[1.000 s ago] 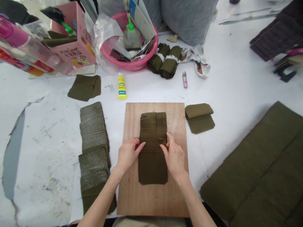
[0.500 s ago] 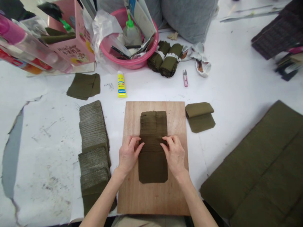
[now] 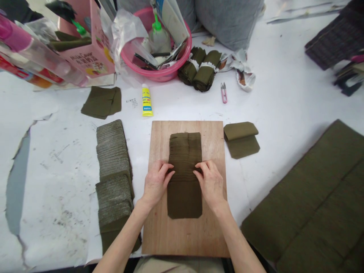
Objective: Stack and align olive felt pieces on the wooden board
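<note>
An overlapping stack of dark olive fabric pieces (image 3: 184, 199) lies on a wooden board (image 3: 184, 240) in front of me. Its upper part shows many closely staggered edges, while the lowest piece lies flat with its bottom corners cut off. My left hand (image 3: 156, 182) pinches the stack's left edge between thumb and fingers. On the opposite edge, at about the same height, my right hand (image 3: 211, 184) holds it in a similar pinch. How many layers sit between the fingertips is hidden.
Left of the board lies a fanned row of olive pieces (image 3: 113, 155); a folded piece (image 3: 241, 140) sits to the right. Large olive panels (image 3: 318, 204) cover the lower right. Farther back are a glue tube (image 3: 147, 100), thread snips (image 3: 224, 93), fabric rolls (image 3: 207, 72) and a pink basin (image 3: 159, 76).
Both hands keep their pinch at the stack's edges, with only a tiny shift of the left fingers inward. The whole view has shifted slightly.
</note>
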{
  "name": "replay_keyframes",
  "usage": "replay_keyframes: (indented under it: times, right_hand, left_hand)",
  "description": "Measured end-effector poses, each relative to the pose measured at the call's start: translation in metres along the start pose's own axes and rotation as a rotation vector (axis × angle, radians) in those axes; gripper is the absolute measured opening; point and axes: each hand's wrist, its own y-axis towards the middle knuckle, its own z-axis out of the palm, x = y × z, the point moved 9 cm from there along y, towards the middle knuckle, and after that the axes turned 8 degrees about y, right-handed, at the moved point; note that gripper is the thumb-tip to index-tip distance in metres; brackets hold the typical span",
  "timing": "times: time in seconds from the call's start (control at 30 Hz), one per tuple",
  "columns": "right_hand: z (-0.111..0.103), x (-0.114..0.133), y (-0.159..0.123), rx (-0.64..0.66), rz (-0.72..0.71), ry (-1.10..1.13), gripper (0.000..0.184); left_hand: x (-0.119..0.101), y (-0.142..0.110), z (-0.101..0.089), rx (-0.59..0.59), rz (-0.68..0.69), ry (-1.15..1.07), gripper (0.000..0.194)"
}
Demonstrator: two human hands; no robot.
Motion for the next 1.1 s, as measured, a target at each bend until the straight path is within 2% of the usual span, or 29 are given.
replay_keyframes:
  times: [0.07, 0.23, 0.43, 0.57, 0.8, 1.1]
  right_hand:
    - [0.0, 0.0, 0.003, 0.03, -0.008, -0.012, 0.003]
    - [0.002, 0.004, 0.008, 0.082, -0.058, -0.062, 0.009]
    - [0.005, 0.006, 0.001, 0.072, -0.083, -0.085, 0.011]
    - [0.005, 0.002, -0.002, 0.04, -0.063, -0.047, 0.005]
    - [0.001, 0.004, -0.005, 0.071, -0.088, -0.043, 0.007]
    - [0.003, -0.004, -0.012, 0.047, -0.006, 0.006, 0.007]
  left_hand:
    - [0.002, 0.0, 0.002, 0.017, -0.01, 0.002, 0.013]
    - [-0.004, 0.005, 0.001, 0.064, 0.028, 0.034, 0.012]
    - [-0.011, 0.014, -0.001, 0.134, 0.084, 0.075, 0.007]
    - [-0.014, 0.018, -0.001, 0.183, 0.087, 0.114, 0.005]
    - [-0.025, 0.016, -0.007, 0.187, 0.109, 0.226, 0.004]
    - [-0.005, 0.016, 0.001, 0.209, 0.046, 0.093, 0.016]
